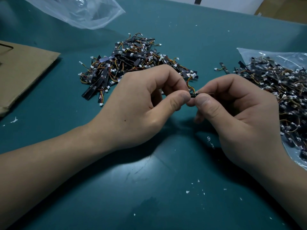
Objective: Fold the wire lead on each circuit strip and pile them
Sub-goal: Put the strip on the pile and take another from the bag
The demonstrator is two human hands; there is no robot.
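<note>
Pinching a small black circuit strip [193,95] between thumb and forefinger, the left hand [141,103] and right hand [237,112] hold it above the teal table [149,188], their fingers hiding most of it. Its red, orange and yellow wire lead [189,83] curves up to a white connector [193,75]. Behind lies a pile of strips [132,63]; at right, a strip-filled plastic bag [274,83]; at left, cardboard [25,68].

A small black circuit strip [193,95] is pinched level between the left hand [141,103] and the right hand [235,110], just in front of the middle pile [132,63]. Its red, orange and yellow wire lead [189,83] curves up to a white plug [193,75] by the pile's near right edge. The pile is a loose tangle of like strips. Right of it, apart, lies a second heap [274,83], with a lone strip [224,68] between them.
</note>
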